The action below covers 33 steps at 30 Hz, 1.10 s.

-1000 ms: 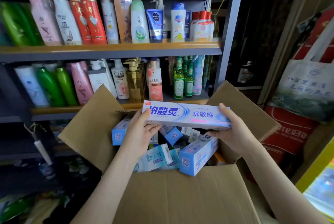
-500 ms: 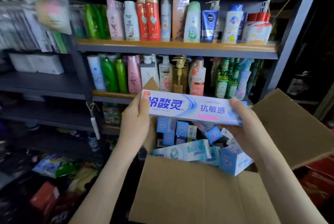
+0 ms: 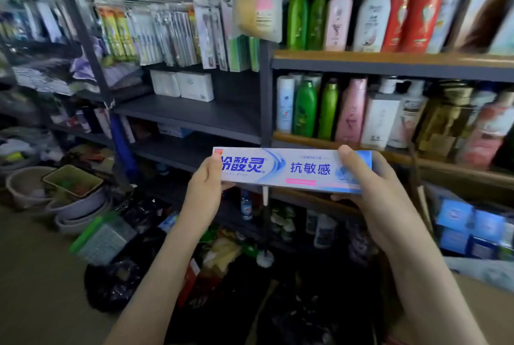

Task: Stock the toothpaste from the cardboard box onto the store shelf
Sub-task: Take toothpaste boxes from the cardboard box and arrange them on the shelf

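Toothpaste carton (image 3: 292, 170) printed 抗敏感, held level, left hand (image 3: 204, 191) and right hand (image 3: 370, 180) fingers pinching its ends, smaller print too blurred to read

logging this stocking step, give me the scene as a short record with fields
held item: toothpaste box, long white and blue carton, level, print facing the camera
left hand: left hand grips the box's left end
right hand: right hand grips the right end, thumb on the front
source: cardboard box at right, blue cartons inside
open spot: dark shelf behind the box, mostly bare, two white boxes at its back
right shelves: upright bottles
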Tool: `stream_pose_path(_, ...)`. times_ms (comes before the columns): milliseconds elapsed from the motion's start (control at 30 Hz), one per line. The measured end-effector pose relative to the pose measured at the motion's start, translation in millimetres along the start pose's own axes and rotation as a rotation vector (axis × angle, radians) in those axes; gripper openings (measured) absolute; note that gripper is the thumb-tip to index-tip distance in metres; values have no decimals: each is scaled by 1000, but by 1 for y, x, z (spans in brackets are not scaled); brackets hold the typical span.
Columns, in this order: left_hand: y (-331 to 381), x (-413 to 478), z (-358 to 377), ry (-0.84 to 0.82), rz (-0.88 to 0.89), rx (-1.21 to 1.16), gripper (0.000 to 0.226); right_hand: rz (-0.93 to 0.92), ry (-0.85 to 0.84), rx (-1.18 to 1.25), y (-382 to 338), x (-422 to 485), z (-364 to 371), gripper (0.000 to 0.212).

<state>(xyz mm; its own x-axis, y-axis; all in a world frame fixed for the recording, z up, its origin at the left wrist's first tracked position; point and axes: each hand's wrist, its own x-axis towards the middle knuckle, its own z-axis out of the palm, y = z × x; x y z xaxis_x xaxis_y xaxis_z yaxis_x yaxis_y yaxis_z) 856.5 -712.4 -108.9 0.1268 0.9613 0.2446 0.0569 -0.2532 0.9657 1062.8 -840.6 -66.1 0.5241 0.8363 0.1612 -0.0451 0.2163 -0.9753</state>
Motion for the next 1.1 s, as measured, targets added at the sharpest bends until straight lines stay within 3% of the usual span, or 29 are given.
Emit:
stream_pose_path(100, -22, 25, -59, 8, -31, 126, 40, 72, -46, 32, 28, 18, 60, 33)
stream_pose_path(333, -68, 89, -158, 139, -137, -56, 30, 223, -214, 71, 91, 65, 179, 50)
stream_pose_path(467, -111, 139, -218, 296, -209, -95, 21, 238, -342, -61, 136, 100, 249, 29)
stream_pose_path(600, -164, 212, -281, 377, -208, 122, 29, 269, -396, -137, 186, 146, 332, 30)
stream_pose_path(733, -221, 304, -337, 389, -231, 433, 49, 312, -382, -159, 241, 210, 420, 29)
stream_pose_path(833, -242, 370, -374, 387, -288, 451, 38, 324, -309, -192, 281, 257, 497, 19)
stream_pose_path(900, -245, 393, -385, 404, -292, 470, 32, 336, -233, -200, 303, 278, 527, 25)
stream_pose_path(1000, -259, 428, -407, 353, -327, 465, 41, 323, -189, -304, 333, 307, 572, 37)
stream_pose_path(1100, -291, 479, -431, 190, -290, 439, 55, 287, -151, -416, 359, 338, 619, 47)
